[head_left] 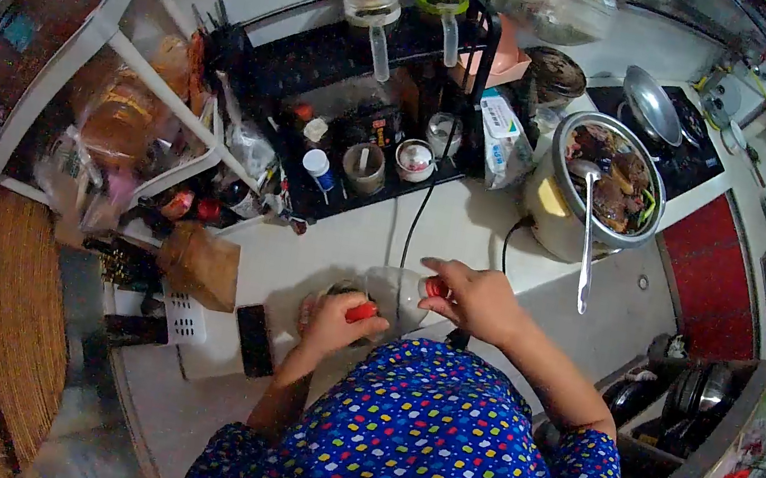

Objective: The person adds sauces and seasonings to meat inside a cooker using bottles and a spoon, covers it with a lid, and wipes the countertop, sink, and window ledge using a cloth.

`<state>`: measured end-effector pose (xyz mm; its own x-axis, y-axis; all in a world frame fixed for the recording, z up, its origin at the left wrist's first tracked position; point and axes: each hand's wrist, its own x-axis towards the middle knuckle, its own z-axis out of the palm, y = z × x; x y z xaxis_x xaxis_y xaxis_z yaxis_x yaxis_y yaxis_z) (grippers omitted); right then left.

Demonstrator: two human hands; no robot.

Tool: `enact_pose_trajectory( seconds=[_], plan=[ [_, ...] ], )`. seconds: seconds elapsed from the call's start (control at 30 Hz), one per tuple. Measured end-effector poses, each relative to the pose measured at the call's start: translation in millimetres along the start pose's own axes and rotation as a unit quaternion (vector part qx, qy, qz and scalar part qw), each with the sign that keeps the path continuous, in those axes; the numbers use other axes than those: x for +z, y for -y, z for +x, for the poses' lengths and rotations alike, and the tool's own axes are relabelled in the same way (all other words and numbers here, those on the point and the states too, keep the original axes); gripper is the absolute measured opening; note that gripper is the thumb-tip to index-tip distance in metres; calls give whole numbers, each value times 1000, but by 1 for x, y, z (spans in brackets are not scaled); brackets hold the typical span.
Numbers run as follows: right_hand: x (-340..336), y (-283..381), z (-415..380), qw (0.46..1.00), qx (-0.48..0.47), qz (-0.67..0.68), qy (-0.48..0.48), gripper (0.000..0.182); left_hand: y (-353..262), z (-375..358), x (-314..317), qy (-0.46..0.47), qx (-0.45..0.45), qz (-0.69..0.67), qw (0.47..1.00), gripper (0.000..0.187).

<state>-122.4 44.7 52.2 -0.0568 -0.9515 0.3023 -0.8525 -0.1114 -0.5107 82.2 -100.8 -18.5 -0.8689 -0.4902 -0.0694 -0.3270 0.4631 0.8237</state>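
Note:
My left hand (340,326) is closed on a red cap (361,312), above a glass jar that it partly hides. To its right, my right hand (472,301) pinches another red cap (436,289) at the end of a clear bottle (394,294). The bottle lies tilted sideways, its body between my two hands. Both hands are over the white counter (343,232), close to my body.
A pot of dark food (612,181) with a metal spoon (586,243) stands at the right. Behind is a black rack (317,86) with jars. A phone (256,340) and brown box (199,266) are at left. A black cable (428,196) crosses the counter.

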Motion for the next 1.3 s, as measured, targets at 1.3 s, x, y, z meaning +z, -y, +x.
enact_pose_trajectory(
  seconds=[1.3],
  plan=[
    [14, -12, -19, 792, 251, 550, -88, 26, 19, -15, -14, -93, -20, -203, 975, 28]
  ],
)
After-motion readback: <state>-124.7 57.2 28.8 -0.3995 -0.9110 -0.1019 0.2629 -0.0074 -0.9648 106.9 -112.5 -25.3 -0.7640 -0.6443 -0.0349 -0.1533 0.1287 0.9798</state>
